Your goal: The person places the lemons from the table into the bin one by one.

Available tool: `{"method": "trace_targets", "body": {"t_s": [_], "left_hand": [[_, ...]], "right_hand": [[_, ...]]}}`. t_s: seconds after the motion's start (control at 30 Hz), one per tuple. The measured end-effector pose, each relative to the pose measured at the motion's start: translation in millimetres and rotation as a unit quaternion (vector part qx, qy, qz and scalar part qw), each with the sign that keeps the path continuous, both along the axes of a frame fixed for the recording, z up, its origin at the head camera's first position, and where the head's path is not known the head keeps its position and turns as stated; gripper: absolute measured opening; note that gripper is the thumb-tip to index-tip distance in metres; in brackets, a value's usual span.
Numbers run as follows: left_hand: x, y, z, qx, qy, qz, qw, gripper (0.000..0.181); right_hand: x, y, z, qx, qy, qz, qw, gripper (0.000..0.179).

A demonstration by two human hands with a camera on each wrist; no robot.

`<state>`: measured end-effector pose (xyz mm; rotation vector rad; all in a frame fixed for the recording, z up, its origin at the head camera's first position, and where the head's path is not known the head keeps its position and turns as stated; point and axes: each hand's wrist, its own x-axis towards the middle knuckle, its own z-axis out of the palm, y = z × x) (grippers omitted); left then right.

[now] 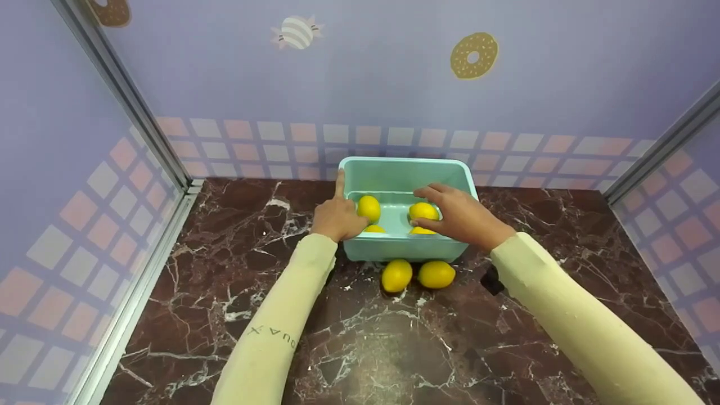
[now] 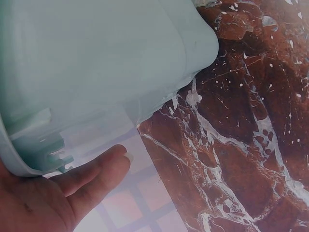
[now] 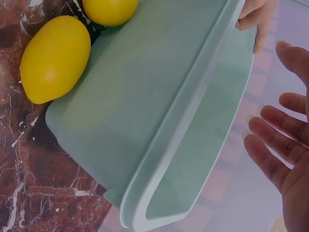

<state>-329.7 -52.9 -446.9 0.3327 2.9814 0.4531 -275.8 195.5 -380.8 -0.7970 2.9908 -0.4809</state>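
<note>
A pale green plastic bin [image 1: 405, 247] holds several yellow lemons, two of them partly hidden behind its front wall. My left hand [image 1: 337, 218] rests at the bin's left rim, index finger straight along it and thumb over the inside, by a lemon [image 1: 369, 208]. In the left wrist view, straight fingers [image 2: 104, 169] extend outside the bin. Above the bin's right part hovers my right hand [image 1: 464, 214], fingers spread and holding nothing, over another lemon [image 1: 423, 212]. Two lemons lie on the counter just before the bin, the left one [image 1: 397, 275] beside the right one [image 1: 436, 274].
The dark red marbled counter [image 1: 371, 349] spreads around the bin. Behind it rises a purple wall [image 1: 371, 73] with a checked band and printed sweets. Side panels with metal edge strips [image 1: 126, 84] close in the left and right.
</note>
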Motion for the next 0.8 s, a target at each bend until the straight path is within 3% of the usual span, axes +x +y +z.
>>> {"method": "trace_targets", "body": {"t_s": [0.8], "left_hand": [[-0.2,0.5,-0.6,0.004,0.007,-0.002,1.0000,0.036]], "right_hand": [[27.0,-7.1,-4.0,0.012,0.051,0.062,0.9967,0.051]]}}
